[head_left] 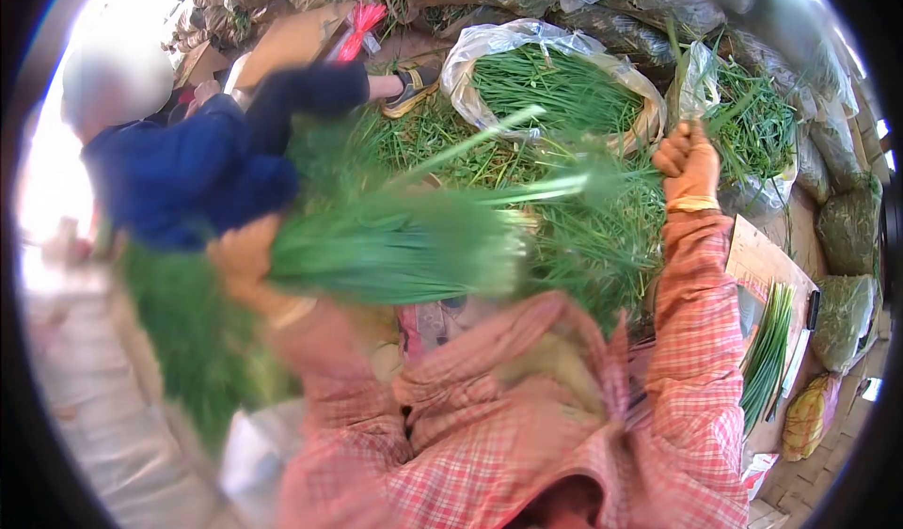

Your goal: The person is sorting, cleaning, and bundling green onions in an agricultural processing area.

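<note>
My left hand, blurred by motion, is closed round the leafy end of a thick bunch of green chives. The bunch lies level across my lap, its pale cut ends pointing right, and two loose pale stalks stick out above it. Stretched forward at the right, my right hand makes a fist with a yellow rubber band at the wrist. Thin green blades rise from the top of that fist, in front of a clear plastic bag; the fingers hide what else they may hold.
A person in dark blue sits at the left, one shoe on the leaves. An open bag of chives stands ahead. Loose leaves cover the ground. At right, a board bears a chive bunch and a knife.
</note>
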